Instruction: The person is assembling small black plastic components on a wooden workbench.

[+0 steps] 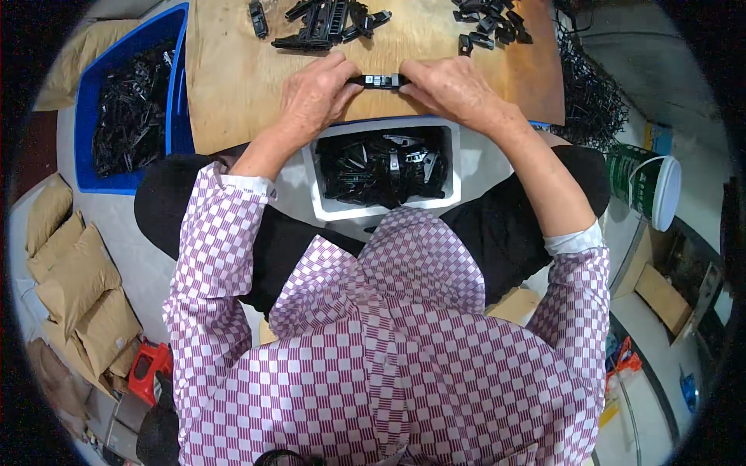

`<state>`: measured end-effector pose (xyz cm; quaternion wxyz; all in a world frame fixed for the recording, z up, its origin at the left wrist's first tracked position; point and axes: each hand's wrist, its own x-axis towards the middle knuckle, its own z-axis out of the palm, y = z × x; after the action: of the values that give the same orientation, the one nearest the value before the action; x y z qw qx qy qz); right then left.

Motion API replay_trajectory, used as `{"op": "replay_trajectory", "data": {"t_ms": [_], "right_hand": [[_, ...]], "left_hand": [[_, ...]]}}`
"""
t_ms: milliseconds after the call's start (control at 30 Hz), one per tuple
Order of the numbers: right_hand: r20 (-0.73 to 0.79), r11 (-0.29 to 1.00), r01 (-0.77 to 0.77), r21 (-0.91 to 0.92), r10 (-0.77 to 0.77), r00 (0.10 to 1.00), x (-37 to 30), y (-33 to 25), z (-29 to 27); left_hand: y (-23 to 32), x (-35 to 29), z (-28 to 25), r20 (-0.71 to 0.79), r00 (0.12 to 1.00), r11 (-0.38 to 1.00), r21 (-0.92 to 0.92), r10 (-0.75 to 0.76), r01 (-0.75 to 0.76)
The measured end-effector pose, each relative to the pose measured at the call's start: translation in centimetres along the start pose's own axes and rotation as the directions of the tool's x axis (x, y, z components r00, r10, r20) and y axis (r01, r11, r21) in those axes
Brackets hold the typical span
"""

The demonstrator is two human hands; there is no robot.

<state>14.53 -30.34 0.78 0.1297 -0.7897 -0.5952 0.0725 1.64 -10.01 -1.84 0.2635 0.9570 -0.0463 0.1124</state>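
Between my two hands, just above the near edge of the wooden board [241, 93], is a small black plastic part [381, 81] with pale glints along its top. My left hand [317, 92] pinches its left end between thumb and fingers. The right end is gripped by my right hand [447, 89] in the same way. Below the board's edge, a white foam box [317, 186] holds many similar black parts [373, 171]. On the board beyond my left hand lies a pile of long black parts [330, 23]. Shorter black pieces [493, 22] lie beyond my right hand.
A blue bin [84, 147] full of black parts stands left of the board. At its right hangs a heap of thin black pieces [587, 93], near a green bucket with a white lid [667, 193]. Brown sacks [81, 272] and a red stool [150, 373] are at the lower left.
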Motion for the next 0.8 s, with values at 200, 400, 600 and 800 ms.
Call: {"op": "replay_trajectory", "data": {"t_ms": [200, 400, 600, 800], "right_hand": [[0.016, 0.997, -0.037, 0.061, 0.036, 0.999, 0.2, -0.6, 0.4], [-0.005, 0.999, -0.008, 0.048, 0.009, 1.0, 2.1, -1.2, 2.3], [-0.166, 0.935, -0.317, -0.157, 0.291, 0.942, -0.3, 3.9, -0.9], [-0.111, 0.863, -0.499, -0.081, 0.49, 0.865, -0.8, 5.0, -0.8]], "left_hand": [[0.1, 0.6, -0.2, 0.061, 0.998, 0.999, -0.033, 0.019, -0.017], [-0.2, 0.3, -0.5, 0.05, 0.998, 0.998, -0.044, 0.048, -0.046], [-1.1, 0.7, -1.9, -0.262, 0.965, 0.997, 0.072, -0.008, 0.028], [-3.5, 1.5, -3.3, -0.276, 0.961, 0.935, 0.349, 0.034, 0.067]]}}
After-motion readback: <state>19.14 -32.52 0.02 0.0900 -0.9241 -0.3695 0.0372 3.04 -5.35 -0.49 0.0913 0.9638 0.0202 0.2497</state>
